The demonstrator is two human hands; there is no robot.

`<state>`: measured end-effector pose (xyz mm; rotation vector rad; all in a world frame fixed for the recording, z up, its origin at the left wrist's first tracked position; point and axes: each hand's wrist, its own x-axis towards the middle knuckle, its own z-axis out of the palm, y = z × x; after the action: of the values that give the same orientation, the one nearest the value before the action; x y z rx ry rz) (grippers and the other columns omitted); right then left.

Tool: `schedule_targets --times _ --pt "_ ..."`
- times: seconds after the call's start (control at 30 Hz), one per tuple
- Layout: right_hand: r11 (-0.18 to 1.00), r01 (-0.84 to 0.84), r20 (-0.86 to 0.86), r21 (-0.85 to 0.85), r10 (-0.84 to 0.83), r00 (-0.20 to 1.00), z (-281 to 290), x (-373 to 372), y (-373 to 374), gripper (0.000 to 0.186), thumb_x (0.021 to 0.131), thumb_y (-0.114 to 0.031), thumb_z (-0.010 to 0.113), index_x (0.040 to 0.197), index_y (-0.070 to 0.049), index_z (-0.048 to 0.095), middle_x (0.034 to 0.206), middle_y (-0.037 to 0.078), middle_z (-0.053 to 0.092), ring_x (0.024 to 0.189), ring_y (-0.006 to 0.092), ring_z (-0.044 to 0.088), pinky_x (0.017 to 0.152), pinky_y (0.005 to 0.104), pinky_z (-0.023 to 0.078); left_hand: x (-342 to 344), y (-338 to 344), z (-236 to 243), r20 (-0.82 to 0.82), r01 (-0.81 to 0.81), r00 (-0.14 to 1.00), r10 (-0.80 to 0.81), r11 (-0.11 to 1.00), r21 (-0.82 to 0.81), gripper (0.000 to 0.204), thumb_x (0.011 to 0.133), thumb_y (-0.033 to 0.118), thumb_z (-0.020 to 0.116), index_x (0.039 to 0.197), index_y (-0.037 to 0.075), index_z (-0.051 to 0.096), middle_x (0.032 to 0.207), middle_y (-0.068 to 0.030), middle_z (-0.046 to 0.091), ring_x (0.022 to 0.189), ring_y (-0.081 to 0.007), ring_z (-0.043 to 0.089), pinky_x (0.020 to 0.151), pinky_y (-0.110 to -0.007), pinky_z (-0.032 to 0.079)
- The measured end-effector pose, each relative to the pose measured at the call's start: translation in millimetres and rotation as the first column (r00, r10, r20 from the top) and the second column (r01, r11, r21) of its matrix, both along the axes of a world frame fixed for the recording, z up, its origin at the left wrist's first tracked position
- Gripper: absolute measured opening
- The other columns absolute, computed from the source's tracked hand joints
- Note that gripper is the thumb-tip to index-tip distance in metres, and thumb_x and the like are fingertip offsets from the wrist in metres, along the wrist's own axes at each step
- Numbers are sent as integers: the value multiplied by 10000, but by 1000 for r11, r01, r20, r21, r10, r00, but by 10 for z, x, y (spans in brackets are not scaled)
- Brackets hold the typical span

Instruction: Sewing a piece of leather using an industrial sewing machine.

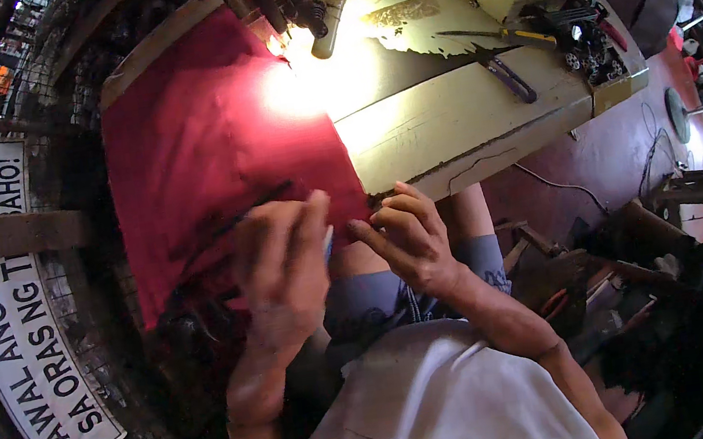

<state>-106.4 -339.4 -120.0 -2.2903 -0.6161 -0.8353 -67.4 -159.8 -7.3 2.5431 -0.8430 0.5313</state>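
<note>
A large piece of dark red cloth [209, 149] lies over the left part of the sewing table and hangs down at its near side. My left hand [280, 247] is over the cloth's near part, smeared by motion. A small white and blue thing [329, 242] shows beside its fingers, too little of it to name. Close to the cloth's near right corner is my right hand [412, 242], its fingers curled and thumb near the fingertips; what they pinch, if anything, is too small to make out. The sewing machine [329, 18] stands beyond, its lamp shining on the cloth.
On the tabletop [444, 110] at right lie thread snips [509, 79], a yellow-handled screwdriver [527, 36] and a box of small metal parts [591, 46]. A wire fence with a printed sign [17, 308] runs along the left. Wooden stools [694, 192] stand at the far right.
</note>
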Motion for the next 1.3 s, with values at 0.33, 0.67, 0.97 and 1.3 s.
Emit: schedule_targets --times 0.33,0.67,0.97,1.3 --pt "993 101 -27 64 -100 995 89 -129 17 425 714 -91 738 1140 -98 723 1049 77 602 1016 264 593 884 432 485 -19 -29 -303 -12 63 998 -63 998 9 326 797 -28 701 1120 10 694 992 -121 617 914 -295 613 816 -401 497" --pt "968 32 -233 247 28 972 404 -183 400 532 865 -145 693 1339 44 543 1316 211 568 1250 392 535 998 464 464 33 19 -140 -177 -116 983 54 924 -363 208 941 8 615 1140 1 676 979 -133 636 875 -258 638 771 -349 506" --pt "788 -609 -492 -93 495 716 478 114 569 420 778 -194 604 1164 -43 669 1303 171 597 1341 347 469 1197 536 283 110 -21 242 -173 58 983 -55 998 14 238 851 -28 650 1081 12 697 1003 -108 619 905 -276 601 801 -391 479" --pt "688 -668 -184 284 722 667 435 -307 328 380 738 -156 628 1085 -14 690 1105 133 694 1092 329 644 1035 481 468 158 -53 -89 -275 150 950 -150 988 -24 274 834 -12 701 1097 62 721 982 -96 628 913 -283 614 813 -369 510"
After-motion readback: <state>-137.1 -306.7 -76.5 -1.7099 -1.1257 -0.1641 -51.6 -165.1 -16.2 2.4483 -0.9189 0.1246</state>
